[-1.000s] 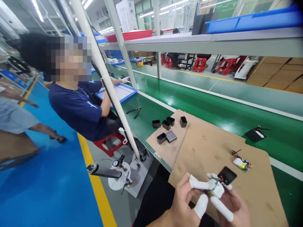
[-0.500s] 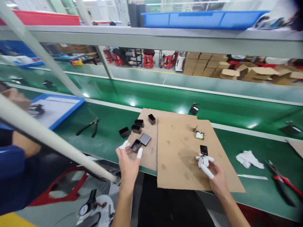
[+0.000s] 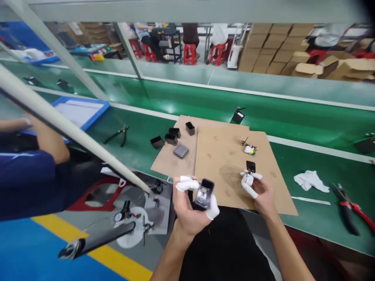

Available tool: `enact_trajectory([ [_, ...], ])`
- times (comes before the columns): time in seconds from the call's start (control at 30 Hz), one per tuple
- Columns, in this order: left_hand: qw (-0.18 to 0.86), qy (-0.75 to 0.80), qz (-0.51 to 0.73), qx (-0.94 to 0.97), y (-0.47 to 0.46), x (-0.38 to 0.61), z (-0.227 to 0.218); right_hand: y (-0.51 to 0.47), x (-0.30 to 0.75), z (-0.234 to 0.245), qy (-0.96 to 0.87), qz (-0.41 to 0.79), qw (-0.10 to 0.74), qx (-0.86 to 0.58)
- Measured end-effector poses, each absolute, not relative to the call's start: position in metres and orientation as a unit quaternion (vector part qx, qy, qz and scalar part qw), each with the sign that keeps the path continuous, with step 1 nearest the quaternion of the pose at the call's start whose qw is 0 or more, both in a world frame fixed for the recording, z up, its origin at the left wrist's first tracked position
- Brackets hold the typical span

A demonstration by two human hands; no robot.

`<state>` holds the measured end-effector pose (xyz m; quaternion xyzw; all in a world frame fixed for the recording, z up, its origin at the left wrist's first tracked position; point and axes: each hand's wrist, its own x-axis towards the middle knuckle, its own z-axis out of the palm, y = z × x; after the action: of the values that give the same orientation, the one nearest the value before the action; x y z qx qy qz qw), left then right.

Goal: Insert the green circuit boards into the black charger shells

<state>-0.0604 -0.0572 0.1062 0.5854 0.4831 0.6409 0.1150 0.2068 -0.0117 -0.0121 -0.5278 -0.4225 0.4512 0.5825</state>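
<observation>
My left hand [image 3: 191, 203], with white finger cots, is closed around a small black open-topped case [image 3: 204, 192] held near my body, off the table's front edge. My right hand [image 3: 258, 189], also in finger cots, pinches a small black square part with short wires [image 3: 250, 167] over the brown cardboard sheet [image 3: 222, 164]. Three more black cases [image 3: 170, 137] and a flat grey lid [image 3: 181, 151] lie on the cardboard's left part. A small wired board [image 3: 250, 149] lies further back on it.
Black pliers [image 3: 118, 135] lie on the green belt to the left, a blue tray [image 3: 76, 111] beyond them. A white cloth [image 3: 311, 181] and red-handled cutters [image 3: 350, 208] lie at right. Another person's arm [image 3: 43, 138] is at left; a slanted white pole [image 3: 67, 125] crosses.
My left hand has picked one black case off the cardboard and drawn it back toward me. My right hand keeps holding its wired part. The view has tilted down.
</observation>
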Motion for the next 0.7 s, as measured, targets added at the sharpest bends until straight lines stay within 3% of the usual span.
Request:
enact_trajectory([
  [0.7, -0.069, 0.502, 0.652, 0.565, -0.077, -0.012, 0.124, -0.014, 0.211, -0.005, -0.452, 0.466, 0.590, -0.480],
])
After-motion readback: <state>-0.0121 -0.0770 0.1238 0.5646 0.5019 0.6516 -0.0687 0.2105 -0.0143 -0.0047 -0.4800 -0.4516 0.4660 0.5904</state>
